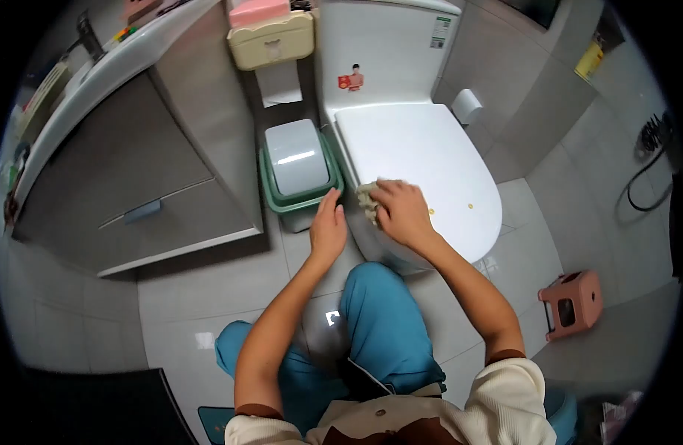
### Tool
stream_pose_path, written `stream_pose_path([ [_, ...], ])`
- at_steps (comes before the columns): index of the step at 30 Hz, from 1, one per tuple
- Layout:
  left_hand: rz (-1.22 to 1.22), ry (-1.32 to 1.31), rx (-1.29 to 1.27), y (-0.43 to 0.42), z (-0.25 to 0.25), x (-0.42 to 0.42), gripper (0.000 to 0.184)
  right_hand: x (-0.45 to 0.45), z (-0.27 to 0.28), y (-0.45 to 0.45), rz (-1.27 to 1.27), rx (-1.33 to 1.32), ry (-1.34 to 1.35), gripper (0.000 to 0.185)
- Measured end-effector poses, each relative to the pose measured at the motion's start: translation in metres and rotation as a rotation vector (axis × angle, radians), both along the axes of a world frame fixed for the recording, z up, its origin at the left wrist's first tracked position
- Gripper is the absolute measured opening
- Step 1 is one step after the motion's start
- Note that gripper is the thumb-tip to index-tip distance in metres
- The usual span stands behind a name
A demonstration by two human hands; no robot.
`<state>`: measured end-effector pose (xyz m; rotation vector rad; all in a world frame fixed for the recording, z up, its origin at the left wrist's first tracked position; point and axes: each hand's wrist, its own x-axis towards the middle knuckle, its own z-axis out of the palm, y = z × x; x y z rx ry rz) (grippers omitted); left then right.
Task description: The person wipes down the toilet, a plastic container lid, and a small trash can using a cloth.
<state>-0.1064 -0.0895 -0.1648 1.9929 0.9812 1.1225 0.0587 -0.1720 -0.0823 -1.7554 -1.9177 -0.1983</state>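
A light, crumpled cloth (368,202) is held in my right hand (402,211) against the left edge of the closed white toilet lid (423,148). My left hand (329,226) is raised just left of the toilet, fingers stretched out and nothing in them. It is near the front right corner of a green-rimmed bin (277,199) with a grey lid (297,157). Two small yellow spots show on the toilet lid, one of them close to my right wrist.
On the left stands a grey cabinet (156,170) under a white sink. A cream tissue box (271,46) with hanging paper is above the bin. A pink stool (573,304) lies at the right, and a black hose (657,178) hangs on the right wall.
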Motion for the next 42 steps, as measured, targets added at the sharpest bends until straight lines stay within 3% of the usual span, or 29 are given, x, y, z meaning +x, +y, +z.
stream_pose_path([
  [5, -0.044, -0.137, -0.044, -0.021, 0.022, 0.038, 0.038, 0.011, -0.035, 0.011, 0.053, -0.015, -0.011, 0.037],
  [10, 0.058, -0.174, -0.028, -0.010, 0.031, 0.063, 0.041, 0.014, -0.044, 0.106, 0.027, 0.000, -0.116, 0.038],
  [15, 0.009, -0.270, -0.117, 0.009, 0.047, 0.103, 0.041, 0.071, -0.042, 0.167, -0.167, -0.069, -0.091, 0.040],
  [19, 0.059, 0.022, 0.134, 0.004, 0.035, 0.126, 0.038, 0.171, -0.047, 0.152, -0.459, -0.128, -0.161, 0.043],
  [21, 0.100, -0.024, 0.039, 0.006, 0.032, 0.126, 0.035, 0.209, -0.044, 0.125, -0.585, -0.150, -0.128, 0.045],
  [26, 0.114, 0.060, 0.140, 0.007, 0.031, 0.127, 0.033, 0.244, -0.043, 0.036, -0.736, -0.128, 0.051, 0.045],
  [27, 0.108, 0.021, 0.103, 0.006, 0.031, 0.128, 0.033, 0.239, -0.040, 0.014, -0.748, -0.142, 0.122, 0.044],
  [31, 0.058, -0.144, 0.020, 0.005, 0.031, 0.121, 0.028, 0.189, -0.047, -0.063, -0.836, 0.039, -0.042, 0.039],
  [35, 0.003, -0.210, -0.007, 0.000, 0.025, 0.108, 0.025, 0.100, -0.058, -0.110, -0.932, 0.038, -0.148, 0.041],
  [39, -0.159, -0.274, -0.027, -0.017, 0.008, 0.071, 0.024, -0.011, -0.050, -0.111, -0.857, 0.034, -0.060, 0.049],
  [42, -0.186, -0.285, -0.121, -0.024, 0.002, 0.036, 0.025, -0.069, -0.051, -0.093, -0.698, 0.048, -0.113, 0.041],
])
